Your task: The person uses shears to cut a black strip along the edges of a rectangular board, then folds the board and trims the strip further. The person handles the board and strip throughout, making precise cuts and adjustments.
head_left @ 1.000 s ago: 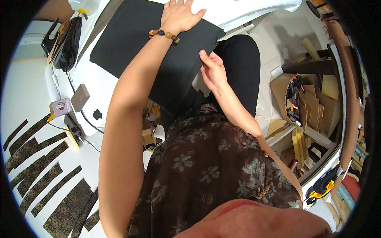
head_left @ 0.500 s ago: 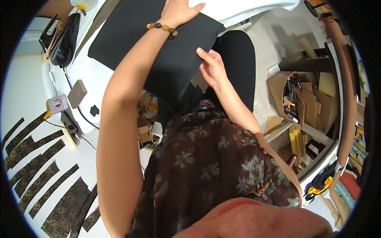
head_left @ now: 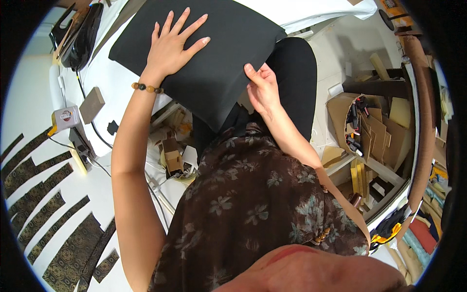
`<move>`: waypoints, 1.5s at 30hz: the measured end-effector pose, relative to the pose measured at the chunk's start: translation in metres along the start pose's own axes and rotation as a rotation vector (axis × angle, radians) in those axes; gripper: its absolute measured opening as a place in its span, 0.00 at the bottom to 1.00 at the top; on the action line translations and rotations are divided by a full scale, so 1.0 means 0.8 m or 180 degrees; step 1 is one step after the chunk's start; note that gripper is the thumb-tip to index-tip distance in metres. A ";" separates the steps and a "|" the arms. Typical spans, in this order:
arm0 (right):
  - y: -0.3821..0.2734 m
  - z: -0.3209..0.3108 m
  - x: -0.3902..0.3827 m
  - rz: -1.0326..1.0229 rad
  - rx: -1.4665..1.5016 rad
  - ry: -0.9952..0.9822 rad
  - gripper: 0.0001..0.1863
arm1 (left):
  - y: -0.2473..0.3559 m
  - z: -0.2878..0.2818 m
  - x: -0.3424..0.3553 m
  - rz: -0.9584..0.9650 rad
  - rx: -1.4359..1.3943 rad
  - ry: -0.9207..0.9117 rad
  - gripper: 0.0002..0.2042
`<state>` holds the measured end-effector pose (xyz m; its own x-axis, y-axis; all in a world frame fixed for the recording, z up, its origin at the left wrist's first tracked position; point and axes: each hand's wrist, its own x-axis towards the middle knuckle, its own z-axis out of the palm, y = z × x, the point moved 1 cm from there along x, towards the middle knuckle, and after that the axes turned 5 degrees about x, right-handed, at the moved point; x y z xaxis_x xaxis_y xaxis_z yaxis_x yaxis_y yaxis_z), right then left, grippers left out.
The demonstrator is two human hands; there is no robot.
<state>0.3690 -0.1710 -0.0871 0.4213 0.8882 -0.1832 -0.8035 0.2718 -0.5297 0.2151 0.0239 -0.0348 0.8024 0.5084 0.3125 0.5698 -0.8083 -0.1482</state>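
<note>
A flat, black, cloth-covered panel (head_left: 224,53) lies partly on the white table and reaches over my lap, one corner pointing toward me. My left hand (head_left: 171,47), a bead bracelet at its wrist, rests flat on the panel's left part with fingers spread. At the panel's right edge my right hand (head_left: 263,87) is closed, its thumb on top and the other fingers curled by the edge. The panel's underside is hidden from this view.
Left of the panel are a grey block (head_left: 92,104), a black iron-like appliance (head_left: 82,44) and a cable. Dark patterned fabric strips (head_left: 73,248) lie at the lower left. At right, a frame holds cardboard pieces (head_left: 374,129). A small open carton (head_left: 172,156) sits below the table edge.
My left hand has come back from the panel's far edge, toward me and to the left, and now lies spread on it. My right hand stays at the right edge.
</note>
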 end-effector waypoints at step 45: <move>0.014 -0.025 -0.040 0.0875 0.0082 -0.0233 0.17 | 0.038 -0.043 0.029 -0.0431 -0.0404 -0.0303 0.28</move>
<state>0.3550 -0.2042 -0.1035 0.1553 0.9541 -0.2562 -0.8941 0.0255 -0.4471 0.2447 0.0010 0.0005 0.7366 0.6358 0.2304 0.6515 -0.7586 0.0104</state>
